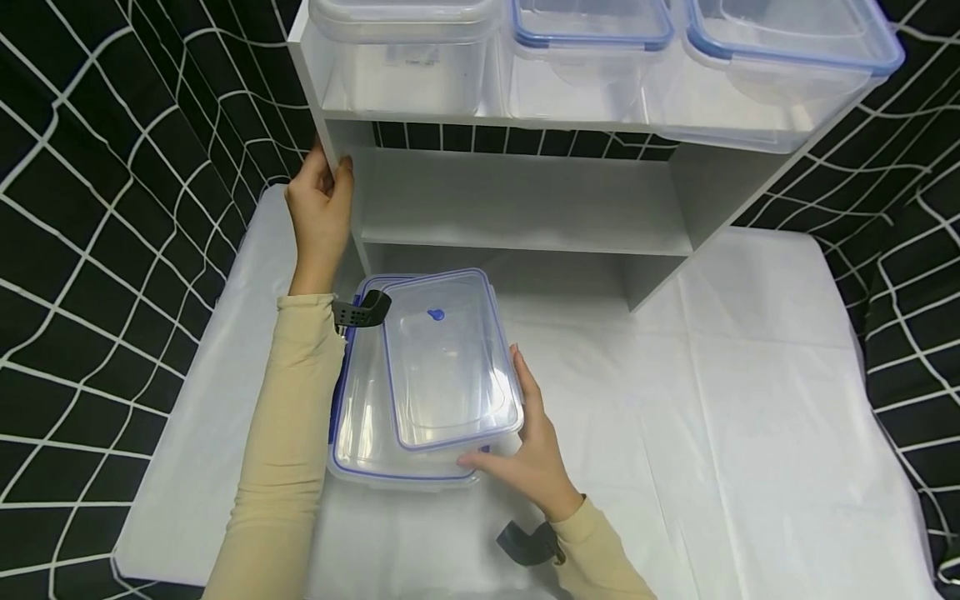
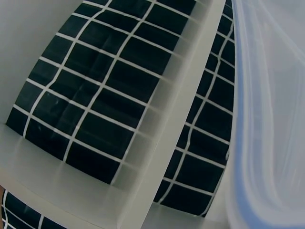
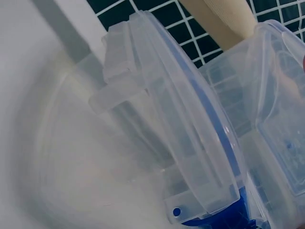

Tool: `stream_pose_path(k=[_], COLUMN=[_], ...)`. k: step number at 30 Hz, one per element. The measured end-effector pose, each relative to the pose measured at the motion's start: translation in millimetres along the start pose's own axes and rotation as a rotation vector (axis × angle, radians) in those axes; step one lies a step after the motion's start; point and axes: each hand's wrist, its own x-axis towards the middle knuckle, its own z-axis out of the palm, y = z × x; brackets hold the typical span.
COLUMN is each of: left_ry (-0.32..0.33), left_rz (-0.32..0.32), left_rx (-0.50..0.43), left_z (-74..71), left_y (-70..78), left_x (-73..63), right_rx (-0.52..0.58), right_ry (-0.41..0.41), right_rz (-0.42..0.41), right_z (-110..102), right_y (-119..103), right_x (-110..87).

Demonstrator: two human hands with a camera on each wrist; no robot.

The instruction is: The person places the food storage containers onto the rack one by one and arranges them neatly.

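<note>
My left hand [image 1: 321, 221] grips the front edge of the left side panel of a white shelf unit [image 1: 517, 200], thumb on the inner side. Below, a large clear plastic food container [image 1: 358, 437] with a blue-edged lid lies on the white surface. A smaller clear food container [image 1: 450, 367] with a small blue valve sits on that lid, turned at an angle. My right hand [image 1: 536, 450] rests at its near right corner, fingers fairly straight along the side and thumb out over the large lid. The left hand is hidden in the left wrist view.
Several lidded clear containers stand on the top shelf, among them a blue-rimmed one [image 1: 592, 75] and a larger one [image 1: 795, 75] at the right. White cloth [image 1: 750, 400] covers the table. Black netting-patterned curtains [image 1: 97, 333] hang at both sides.
</note>
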Motion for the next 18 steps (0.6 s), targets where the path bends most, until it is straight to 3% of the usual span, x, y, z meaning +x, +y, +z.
stream_pose_path(k=[8, 18], left_ry=[-0.004, -0.002], left_rz=[0.0, 0.013], left_rx=[0.023, 0.032], left_z=[-0.4, -0.5], left_y=[-3.0, -3.8], left_x=[0.6, -0.1], right_rx=[-0.121, -0.015], right_ry=[0.035, 0.092], right_rz=[-0.007, -0.116], right_z=[0.6, -1.2], right_y=[0.7, 7.7], right_x=[2.9, -1.6])
